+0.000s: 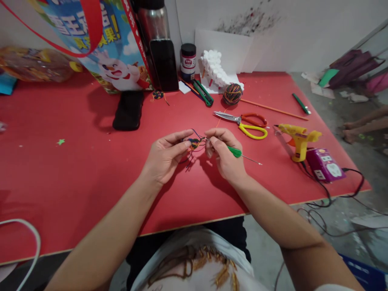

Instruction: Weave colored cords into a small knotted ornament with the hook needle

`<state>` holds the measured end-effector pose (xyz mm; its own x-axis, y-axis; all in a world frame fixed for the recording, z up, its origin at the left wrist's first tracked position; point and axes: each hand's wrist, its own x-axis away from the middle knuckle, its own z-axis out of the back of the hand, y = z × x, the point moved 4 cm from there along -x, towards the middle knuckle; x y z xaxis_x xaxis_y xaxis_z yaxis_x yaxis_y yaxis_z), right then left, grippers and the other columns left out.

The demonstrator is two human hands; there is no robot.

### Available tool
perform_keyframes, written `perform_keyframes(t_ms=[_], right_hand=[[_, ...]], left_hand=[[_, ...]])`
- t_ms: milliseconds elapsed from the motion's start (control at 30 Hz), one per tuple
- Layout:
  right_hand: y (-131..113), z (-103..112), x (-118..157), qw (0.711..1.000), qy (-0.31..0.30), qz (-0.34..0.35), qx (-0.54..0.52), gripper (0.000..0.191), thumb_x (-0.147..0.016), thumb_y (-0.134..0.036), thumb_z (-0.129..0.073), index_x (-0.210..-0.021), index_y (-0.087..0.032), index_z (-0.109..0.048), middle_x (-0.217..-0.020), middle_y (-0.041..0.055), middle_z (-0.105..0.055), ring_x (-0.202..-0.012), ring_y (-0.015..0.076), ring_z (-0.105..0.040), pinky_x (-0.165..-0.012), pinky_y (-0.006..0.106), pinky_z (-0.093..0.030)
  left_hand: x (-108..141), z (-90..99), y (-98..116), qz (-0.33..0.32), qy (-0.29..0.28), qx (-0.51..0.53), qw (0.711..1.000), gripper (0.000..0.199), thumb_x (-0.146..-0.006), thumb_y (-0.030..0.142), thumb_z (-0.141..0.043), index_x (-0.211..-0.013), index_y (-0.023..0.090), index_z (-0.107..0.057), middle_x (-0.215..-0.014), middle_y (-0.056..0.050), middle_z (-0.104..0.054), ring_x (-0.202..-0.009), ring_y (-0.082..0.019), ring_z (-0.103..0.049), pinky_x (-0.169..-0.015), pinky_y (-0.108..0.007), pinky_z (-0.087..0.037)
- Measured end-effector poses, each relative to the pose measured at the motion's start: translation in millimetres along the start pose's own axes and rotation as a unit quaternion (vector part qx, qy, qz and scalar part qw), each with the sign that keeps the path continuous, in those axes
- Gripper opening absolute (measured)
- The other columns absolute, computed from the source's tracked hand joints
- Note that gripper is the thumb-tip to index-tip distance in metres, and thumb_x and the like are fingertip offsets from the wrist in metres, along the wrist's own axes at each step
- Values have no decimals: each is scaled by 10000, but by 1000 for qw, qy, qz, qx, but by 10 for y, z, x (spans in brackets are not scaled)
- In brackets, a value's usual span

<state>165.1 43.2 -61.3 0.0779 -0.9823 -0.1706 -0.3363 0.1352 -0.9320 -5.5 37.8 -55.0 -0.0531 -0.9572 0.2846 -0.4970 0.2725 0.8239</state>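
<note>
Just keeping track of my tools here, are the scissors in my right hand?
No, the right hand holds a green-handled tool, while the scissors lie on the red table.

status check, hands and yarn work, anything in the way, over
Left hand pinching multicoloured yarn piece. Right hand on green-handled hook, one end by the piece. Scissors beyond right hand; nothing seen blocking.

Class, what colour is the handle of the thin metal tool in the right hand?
The rounded handle is green, clearest in the head view.
</note>
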Motion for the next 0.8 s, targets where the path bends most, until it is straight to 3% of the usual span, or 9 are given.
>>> perform_keyframes(t_ms=[233,400,633,800], right_hand=[[-51,-10,17,1000,-5,9,13,125,-981,-372,-737,-1063,-278,-731,-805,-24,-668,-650,125,-581,-660,312,-507],[-83,-18,25,999,-22,30,-14,69,-1001,-310,-738,-1060,-282,-761,-842,-21,-707,-679,107,-587,-677,292,-499],[-128,-1,34,999,-2,32,41,115,-989,-373,-748,-1045,-274,-766,-830,-5,-702,-702,134,-595,-669,310,-510],[-168,-9,41,996,-9,47,70,142,-1005,-394,-729,-1069,-281,-787,-859,-4,-712,-711,132,-641,-699,320,-554]], left_hand=[[1,3,-26,21,-14,5,1000,382,-700,101,-923,-1071,174,-864,-983,-72,-848,-822,-129,-792,-783,-202,-625],[12,-20,-63,46,-36,23,998,418,-675,103,-946,-1078,182,-866,-997,-59,-832,-848,-125,-783,-819,-203,-621],[23,-60,-86,67,-44,36,996,464,-672,69,-919,-1107,222,-867,-900,-11,-781,-737,-77,-712,-624,-147,-544],[28,-67,-57,51,-41,21,998,505,-683,91,-907,-1162,245,-856,-880,2,-758,-699,-71,-682,-605,-163,-539]])
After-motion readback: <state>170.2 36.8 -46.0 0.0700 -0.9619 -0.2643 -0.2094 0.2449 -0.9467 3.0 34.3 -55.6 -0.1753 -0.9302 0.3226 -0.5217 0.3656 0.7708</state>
